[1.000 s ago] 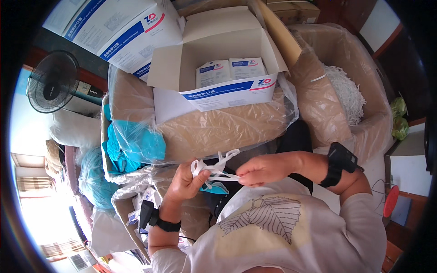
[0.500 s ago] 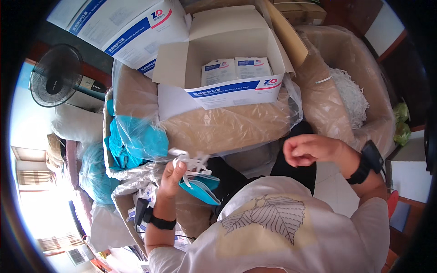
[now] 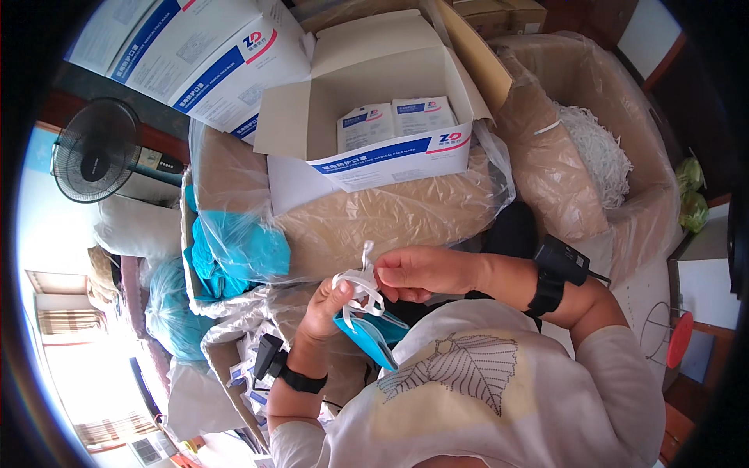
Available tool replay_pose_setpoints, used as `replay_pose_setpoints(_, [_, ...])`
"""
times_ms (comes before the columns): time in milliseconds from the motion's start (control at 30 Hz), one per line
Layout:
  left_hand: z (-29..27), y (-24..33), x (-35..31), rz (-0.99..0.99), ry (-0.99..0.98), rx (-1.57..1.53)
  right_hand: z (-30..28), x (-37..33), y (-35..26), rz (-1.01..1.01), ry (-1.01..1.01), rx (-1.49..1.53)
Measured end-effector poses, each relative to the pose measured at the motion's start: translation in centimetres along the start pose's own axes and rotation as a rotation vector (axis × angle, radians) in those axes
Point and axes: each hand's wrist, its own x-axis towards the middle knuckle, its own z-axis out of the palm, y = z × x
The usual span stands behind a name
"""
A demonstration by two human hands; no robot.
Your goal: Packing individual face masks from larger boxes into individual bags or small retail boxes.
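Bunched white straps (image 3: 359,285) stand up from blue-green face masks (image 3: 373,337) in front of my chest. My left hand (image 3: 323,309) is closed round the base of the straps, its thumb on top, with the masks hanging below. On the other side, my right hand (image 3: 415,273) has its fingers curled in at the straps and pinches them; its fingertips are partly hidden. Beyond my hands stands an open white carton (image 3: 394,168) with its flaps up. Inside it lie flat white-and-blue mask packets (image 3: 424,117).
Under the carton is a large plastic-lined brown box (image 3: 351,234). Blue-green masks (image 3: 242,242) fill a lined box at left. White straps (image 3: 589,152) heap in a lined box at right. Closed white cartons (image 3: 226,66) and a fan (image 3: 97,152) stand at the far left.
My right hand has come in from the right to the straps, and its arm now crosses in front of me. My left hand and the masks have shifted slightly right.
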Motion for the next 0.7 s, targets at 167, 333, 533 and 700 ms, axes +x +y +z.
replay_pose_setpoints(167, [0.7, 0.9, 0.2, -0.02, -0.039, 0.119, 0.0, 0.8, -0.3, 0.136, -0.027, 0.13])
replay_pose_setpoints(333, [-0.1, 1.0, 0.3, -0.032, -0.04, 0.154, -0.5, 0.5, 0.1, 0.156, -0.021, 0.279])
replay_pose_setpoints(533, [-0.6, 0.6, 0.5, -0.071, -0.03, 0.043, -0.8, 0.3, 0.3, 0.195, 0.066, 0.08])
replay_pose_setpoints(700, [-0.5, -0.2, 0.8, -0.107, -0.007, -0.151, 0.2, -0.4, -1.2, 0.274, 0.045, -0.184])
